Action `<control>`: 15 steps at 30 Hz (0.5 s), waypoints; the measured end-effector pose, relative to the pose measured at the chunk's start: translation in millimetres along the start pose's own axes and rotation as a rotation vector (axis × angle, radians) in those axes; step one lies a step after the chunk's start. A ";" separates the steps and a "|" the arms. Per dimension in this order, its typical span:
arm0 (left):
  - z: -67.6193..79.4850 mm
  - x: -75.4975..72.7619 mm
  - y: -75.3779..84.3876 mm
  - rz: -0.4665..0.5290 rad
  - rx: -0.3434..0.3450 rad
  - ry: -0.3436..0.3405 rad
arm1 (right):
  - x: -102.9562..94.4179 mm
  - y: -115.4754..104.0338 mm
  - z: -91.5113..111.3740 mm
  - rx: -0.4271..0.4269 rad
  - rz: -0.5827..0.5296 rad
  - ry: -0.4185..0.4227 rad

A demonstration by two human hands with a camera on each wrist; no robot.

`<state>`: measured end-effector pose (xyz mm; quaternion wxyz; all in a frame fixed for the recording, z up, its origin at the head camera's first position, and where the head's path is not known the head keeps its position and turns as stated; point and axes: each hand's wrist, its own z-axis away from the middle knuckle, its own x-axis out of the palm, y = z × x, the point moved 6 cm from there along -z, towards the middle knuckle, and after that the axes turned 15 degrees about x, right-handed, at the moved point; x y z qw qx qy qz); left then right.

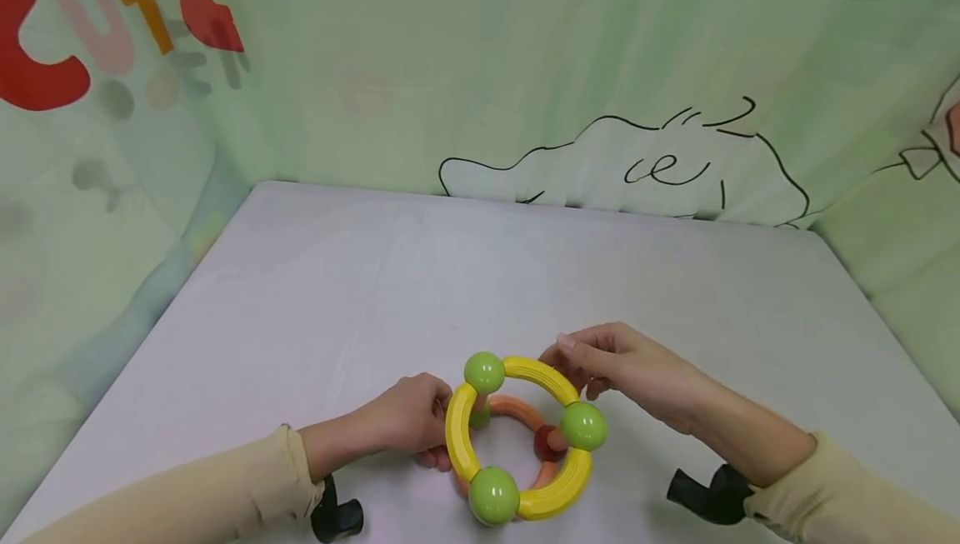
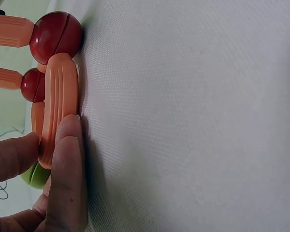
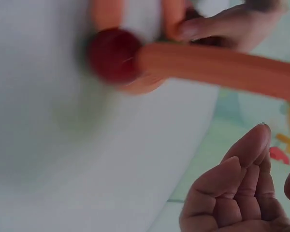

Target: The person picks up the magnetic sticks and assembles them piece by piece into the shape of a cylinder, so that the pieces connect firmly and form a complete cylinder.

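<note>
A ball-and-rod building toy stands on the table in the head view, its upper ring of yellow curved rods (image 1: 562,490) joined by green balls (image 1: 492,496). Below lies a ring of orange curved rods (image 1: 517,408) with a red ball (image 1: 547,442); orange straight rods rise between the two rings. My left hand (image 1: 408,415) pinches an orange curved rod (image 2: 58,96) of the lower ring between thumb and fingers, close to the cloth. Beside the upper ring's far right side is my right hand (image 1: 645,369), fingers loosely bent. Its thumb and fingers are apart with nothing between them in the right wrist view.
A pale cloth covers the table (image 1: 337,277). Green printed curtains (image 1: 525,52) enclose its back and sides, with coloured letters at the left. Black wrist-camera mounts (image 1: 712,494) hang beneath both wrists.
</note>
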<state>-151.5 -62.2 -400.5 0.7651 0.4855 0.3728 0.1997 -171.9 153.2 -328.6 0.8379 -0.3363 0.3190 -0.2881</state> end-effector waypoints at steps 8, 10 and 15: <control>1.3 2.1 -0.4 -0.034 -0.019 -0.013 | 8.2 47.3 -5.7 -0.073 0.316 0.108; 1.3 1.7 -0.2 -0.036 -0.025 -0.013 | 15.1 55.0 -6.8 -0.085 0.348 0.086; 2.0 1.9 -0.9 -0.011 -0.021 -0.002 | 28.8 57.4 -9.7 -0.128 0.320 0.063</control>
